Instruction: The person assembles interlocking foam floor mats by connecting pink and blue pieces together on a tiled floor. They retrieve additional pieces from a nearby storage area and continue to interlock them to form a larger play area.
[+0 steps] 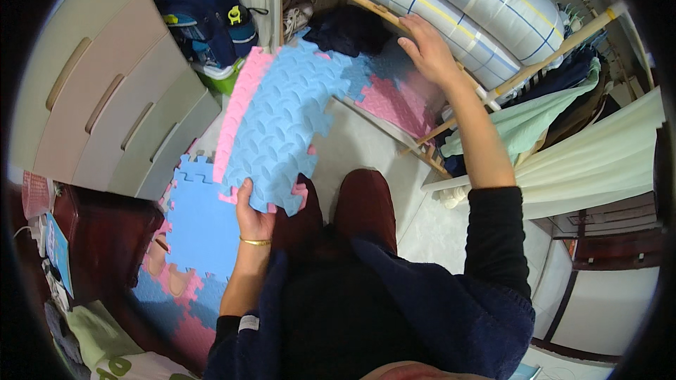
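My left hand (pixel 255 219) grips the near end of some interlocking foam mats, its thumb on top. The uppermost mat is a light blue foam mat (pixel 282 116) with a raised leaf-like pattern and jigsaw edges; a pink foam mat (pixel 241 95) shows along its left side. My right hand (pixel 431 51) is open, fingers stretched out, at the wooden rail (pixel 377 8) beside a plaid rolled quilt (pixel 422 10). Whether it presses on the rail or the quilt I cannot tell. Beyond the held mats, more pink foam mat (pixel 401 104) lies below the rail.
On the floor at left is a smooth blue foam mat (pixel 201 214), with tan slippers (pixel 176 280) nearby. A drawer cabinet (pixel 105 84) and a dark blue backpack (pixel 204 14) stand at far left. Hanging clothes and a pale curtain (pixel 598 158) are at right.
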The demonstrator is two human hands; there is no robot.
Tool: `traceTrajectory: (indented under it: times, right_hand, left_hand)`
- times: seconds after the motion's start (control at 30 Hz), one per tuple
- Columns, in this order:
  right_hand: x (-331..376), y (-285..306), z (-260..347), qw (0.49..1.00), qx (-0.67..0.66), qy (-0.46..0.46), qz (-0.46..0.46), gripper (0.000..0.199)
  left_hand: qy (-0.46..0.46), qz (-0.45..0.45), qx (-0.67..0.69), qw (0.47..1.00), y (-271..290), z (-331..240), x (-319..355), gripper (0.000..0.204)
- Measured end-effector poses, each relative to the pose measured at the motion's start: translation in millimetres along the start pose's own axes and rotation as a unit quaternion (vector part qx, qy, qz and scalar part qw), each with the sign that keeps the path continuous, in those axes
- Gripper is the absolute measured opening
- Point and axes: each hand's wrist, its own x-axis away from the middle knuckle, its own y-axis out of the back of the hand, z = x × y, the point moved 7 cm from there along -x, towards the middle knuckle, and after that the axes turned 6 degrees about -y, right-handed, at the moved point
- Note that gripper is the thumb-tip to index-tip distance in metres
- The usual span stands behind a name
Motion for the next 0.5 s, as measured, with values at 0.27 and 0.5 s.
traceTrajectory:
  times: [0.27, 0.5]
  right_hand:
    - [-18, -42, -10, 0.998, 0.051, 0.026, 0.034, 0.047]
    - [-51, -64, -49, 0.984, 0.008, -0.094, 0.153, 0.051]
  left_hand:
    - [0.025, 0.002, -0.053, 0.998, -16, 13, -12, 0.049]
    - [-0.005, 0.030, -0.078, 0.996, -33, -5, -33, 0.047]
